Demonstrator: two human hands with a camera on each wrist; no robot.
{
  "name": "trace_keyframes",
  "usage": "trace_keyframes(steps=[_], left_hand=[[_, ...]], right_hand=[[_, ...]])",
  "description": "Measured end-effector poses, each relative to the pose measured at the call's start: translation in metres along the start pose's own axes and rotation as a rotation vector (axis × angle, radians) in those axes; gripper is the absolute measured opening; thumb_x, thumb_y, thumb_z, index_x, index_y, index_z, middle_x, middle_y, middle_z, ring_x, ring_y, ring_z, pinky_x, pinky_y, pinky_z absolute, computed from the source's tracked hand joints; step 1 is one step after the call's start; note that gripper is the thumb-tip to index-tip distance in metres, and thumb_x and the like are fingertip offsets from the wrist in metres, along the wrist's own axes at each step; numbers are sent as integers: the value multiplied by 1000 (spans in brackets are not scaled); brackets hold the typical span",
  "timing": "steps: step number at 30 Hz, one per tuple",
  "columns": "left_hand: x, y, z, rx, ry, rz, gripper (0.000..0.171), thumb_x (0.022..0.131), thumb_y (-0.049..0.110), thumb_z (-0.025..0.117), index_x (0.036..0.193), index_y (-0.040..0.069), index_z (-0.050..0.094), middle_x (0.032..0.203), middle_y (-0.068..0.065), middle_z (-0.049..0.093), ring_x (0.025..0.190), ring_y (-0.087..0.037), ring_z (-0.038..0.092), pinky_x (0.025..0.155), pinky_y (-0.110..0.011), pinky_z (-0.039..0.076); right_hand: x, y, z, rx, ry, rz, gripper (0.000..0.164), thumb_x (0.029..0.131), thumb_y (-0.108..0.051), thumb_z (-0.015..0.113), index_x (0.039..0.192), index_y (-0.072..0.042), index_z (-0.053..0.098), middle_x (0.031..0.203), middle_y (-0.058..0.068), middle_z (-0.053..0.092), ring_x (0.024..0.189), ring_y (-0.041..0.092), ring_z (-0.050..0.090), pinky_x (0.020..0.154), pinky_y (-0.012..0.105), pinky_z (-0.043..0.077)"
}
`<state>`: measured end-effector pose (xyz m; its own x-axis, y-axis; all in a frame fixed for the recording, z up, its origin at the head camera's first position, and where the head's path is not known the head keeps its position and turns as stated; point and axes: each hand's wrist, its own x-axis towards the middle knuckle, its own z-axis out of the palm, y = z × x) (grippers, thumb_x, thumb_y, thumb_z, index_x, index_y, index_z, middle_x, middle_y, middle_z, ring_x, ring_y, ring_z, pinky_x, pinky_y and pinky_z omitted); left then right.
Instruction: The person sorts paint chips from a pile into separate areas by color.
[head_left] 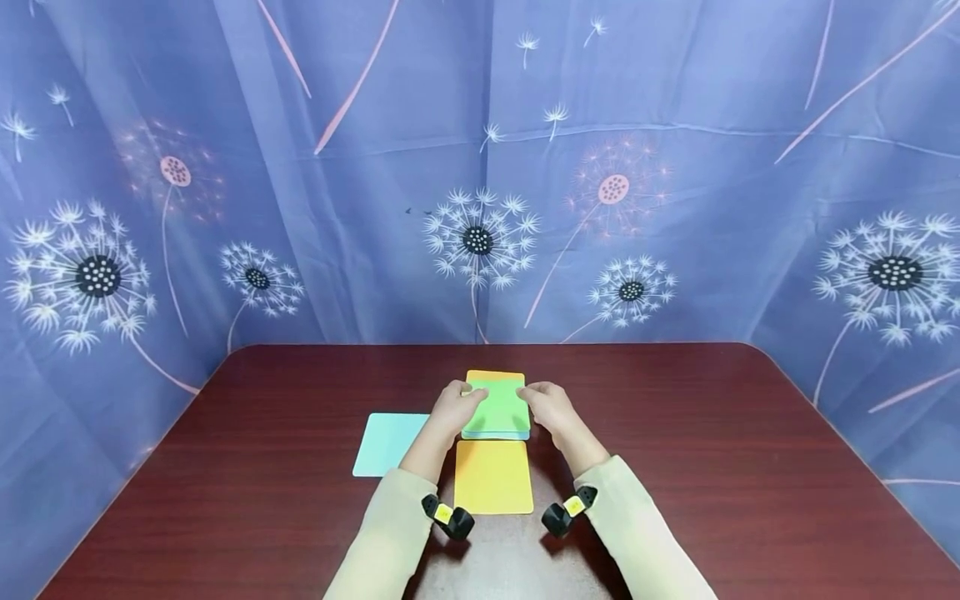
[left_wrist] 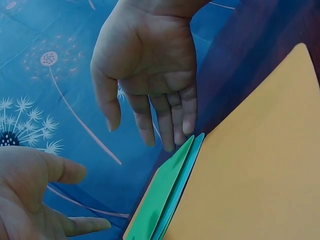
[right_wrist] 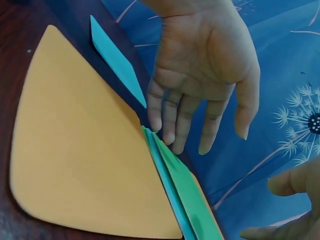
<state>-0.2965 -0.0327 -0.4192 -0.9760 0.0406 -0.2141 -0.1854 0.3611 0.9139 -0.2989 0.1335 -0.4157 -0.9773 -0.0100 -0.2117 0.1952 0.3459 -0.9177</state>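
A small stack of cards lies between my two hands, with a green card on top. A light blue card shows under it, and an orange card sticks out at the far edge. My left hand is at the stack's left side, its thumb and a finger apart in the left wrist view. Across from it, my right hand is at the right side, its fingers loosely extended and fingertips close to the card edges. A yellow-orange card lies flat just in front of the stack.
Another light blue card lies to the left, partly covered by my left forearm. Everything lies on a dark red-brown table. A blue curtain with dandelion prints hangs behind it.
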Motion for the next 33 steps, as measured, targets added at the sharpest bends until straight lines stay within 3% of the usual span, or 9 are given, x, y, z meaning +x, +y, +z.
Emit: trace_keyframes(steps=[16,33], left_hand=[[0,-4,-1,-8,-10,7,55,97,31,52,138,-4,39,143,-24,38,128,-43,40,99,-58,38],[-4,-4,-4,-156,-23,-14,46,96,27,53,129,-4,42,139,-23,38,128,-43,38,99,-57,41]], right_hand=[[-3,3,5,53,27,-18,46,97,-20,49,128,14,46,130,29,48,119,41,49,100,51,43],[-4,5,5,136,23,-2,44,97,-18,48,130,12,42,134,32,43,124,46,44,102,52,41]])
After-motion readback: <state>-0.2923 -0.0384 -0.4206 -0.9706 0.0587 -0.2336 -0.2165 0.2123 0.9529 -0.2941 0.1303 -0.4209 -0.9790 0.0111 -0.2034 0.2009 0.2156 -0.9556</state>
